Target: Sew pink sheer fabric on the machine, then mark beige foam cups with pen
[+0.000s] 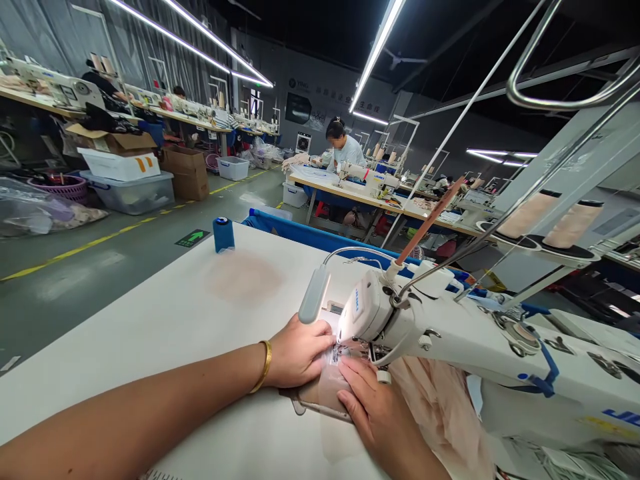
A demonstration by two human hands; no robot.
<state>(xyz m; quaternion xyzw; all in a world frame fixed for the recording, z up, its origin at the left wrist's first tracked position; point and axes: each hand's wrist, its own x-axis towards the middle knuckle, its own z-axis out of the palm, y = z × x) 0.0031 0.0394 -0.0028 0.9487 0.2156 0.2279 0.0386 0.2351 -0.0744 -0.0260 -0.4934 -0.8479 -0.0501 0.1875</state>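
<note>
Two hands work close to the sewing machine (370, 307).
From where I stand, the pink cloth (330, 392) lies by the machine's little metal foot. The right hand (369, 397) rests flat on it, not grabbing. The left hand (299, 351) is beside the foot; I can't tell if it pinches cloth. A blue spool (224, 236) stands on the white table (180, 333).

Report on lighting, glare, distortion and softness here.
Head view: a ceiling tube glows white against the dark ceiling; pale sheen on the floor; bright glare under the sewing machine's head, washing out detail between left hand and right hand; thread cones slanted, probably wide-angle distortion; distant workstations soft.
</note>
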